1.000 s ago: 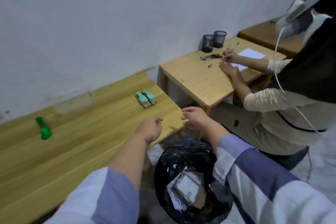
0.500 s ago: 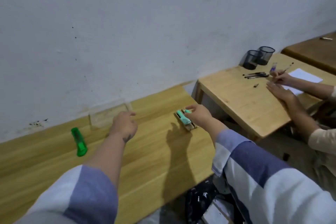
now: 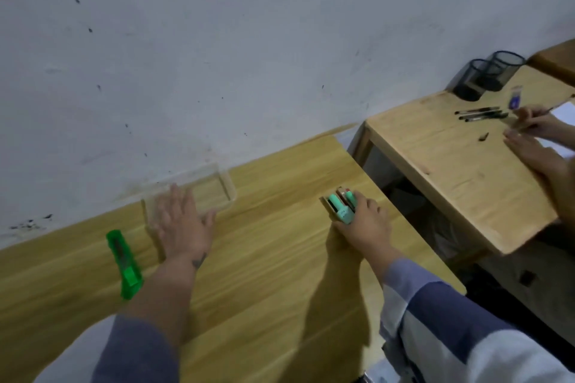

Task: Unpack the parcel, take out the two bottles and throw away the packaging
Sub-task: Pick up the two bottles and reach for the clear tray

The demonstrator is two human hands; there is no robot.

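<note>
Two small mint-green bottles [image 3: 341, 208] lie side by side near the right end of the wooden table [image 3: 264, 274]. My right hand [image 3: 364, 225] lies over their near right side, fingers curled round them. My left hand [image 3: 182, 222] stretches forward with straight fingers onto the near rim of a clear plastic tray [image 3: 228, 186] that stands against the wall. No parcel or packaging shows on the table.
A green utility knife [image 3: 124, 264] lies left of my left arm. Another person's hands [image 3: 535, 146] work at a second wooden desk [image 3: 451, 171] on the right, with pens [image 3: 480, 113] and two black mesh cups [image 3: 487, 74].
My view swung from the black bin bag up to the table. My right hand reached the green bottles and closed on them. My left hand moved forward to the clear tray and opened.
</note>
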